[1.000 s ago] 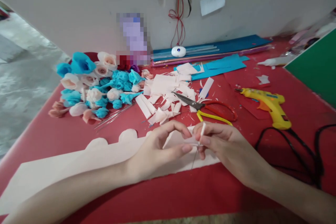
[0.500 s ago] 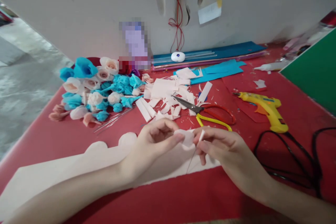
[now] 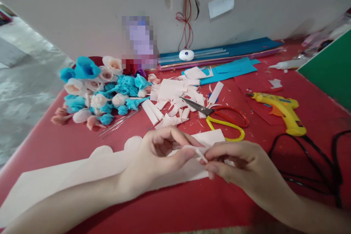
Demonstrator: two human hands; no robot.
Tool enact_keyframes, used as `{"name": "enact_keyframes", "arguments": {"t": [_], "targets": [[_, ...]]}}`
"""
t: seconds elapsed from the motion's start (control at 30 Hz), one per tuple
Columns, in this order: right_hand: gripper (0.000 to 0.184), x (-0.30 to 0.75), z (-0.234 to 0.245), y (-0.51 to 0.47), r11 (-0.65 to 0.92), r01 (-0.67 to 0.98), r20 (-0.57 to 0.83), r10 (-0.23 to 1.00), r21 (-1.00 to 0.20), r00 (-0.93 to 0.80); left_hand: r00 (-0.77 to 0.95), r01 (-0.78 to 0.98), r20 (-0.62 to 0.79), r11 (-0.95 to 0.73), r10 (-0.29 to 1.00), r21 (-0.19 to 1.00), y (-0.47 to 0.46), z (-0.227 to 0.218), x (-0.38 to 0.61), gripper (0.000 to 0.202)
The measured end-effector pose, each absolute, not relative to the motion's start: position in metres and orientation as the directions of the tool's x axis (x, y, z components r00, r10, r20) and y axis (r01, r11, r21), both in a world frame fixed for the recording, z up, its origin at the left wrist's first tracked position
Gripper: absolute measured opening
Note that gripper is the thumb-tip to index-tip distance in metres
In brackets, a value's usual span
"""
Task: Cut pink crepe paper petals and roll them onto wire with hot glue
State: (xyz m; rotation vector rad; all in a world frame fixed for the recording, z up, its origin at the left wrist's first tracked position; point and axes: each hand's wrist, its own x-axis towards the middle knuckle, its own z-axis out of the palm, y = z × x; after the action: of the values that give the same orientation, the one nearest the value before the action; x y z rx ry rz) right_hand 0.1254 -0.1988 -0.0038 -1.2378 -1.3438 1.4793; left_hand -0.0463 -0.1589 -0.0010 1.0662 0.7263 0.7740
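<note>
My left hand (image 3: 159,153) and my right hand (image 3: 236,162) meet over the red table (image 3: 68,137), both pinching a small pale pink paper petal (image 3: 197,150) between thumb and fingers. The petal looks wrapped round a thin stick, most of which my right fingers hide. Under my hands lies a long pale pink paper strip (image 3: 82,170) with a scalloped upper edge. Red and yellow handled scissors (image 3: 219,115) lie just beyond my hands.
A heap of blue, white and pink paper flowers (image 3: 95,91) sits at the left, with cut paper scraps (image 3: 172,98) beside it. A yellow glue gun (image 3: 282,111) and its black cord (image 3: 309,157) lie at the right. Blue paper sheets (image 3: 219,53) line the wall; a green board (image 3: 329,71) stands right.
The white piece in my right fingers has tipped from upright to lying sideways between both hands. My hands have closed tighter on the petal and moved slightly nearer to me.
</note>
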Motion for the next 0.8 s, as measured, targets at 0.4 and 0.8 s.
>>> {"name": "enact_keyframes", "arguments": {"t": [0.4,0.8], "targets": [[0.019,0.1273,-0.0064,-0.1983,-0.245,0.055,-0.25,0.919,-0.968,-0.305,0.547,0.019,-0.093,0.098,0.832,0.995,-0.1607,-0.0038,-0.0534,0.018],[0.005,0.1264,-0.0069,-0.1973,-0.175,0.108,-0.197,0.947,-0.979,-0.254,0.48,0.028,-0.058,0.051,0.875,0.998,-0.1588,-0.0041,-0.0491,0.015]]}}
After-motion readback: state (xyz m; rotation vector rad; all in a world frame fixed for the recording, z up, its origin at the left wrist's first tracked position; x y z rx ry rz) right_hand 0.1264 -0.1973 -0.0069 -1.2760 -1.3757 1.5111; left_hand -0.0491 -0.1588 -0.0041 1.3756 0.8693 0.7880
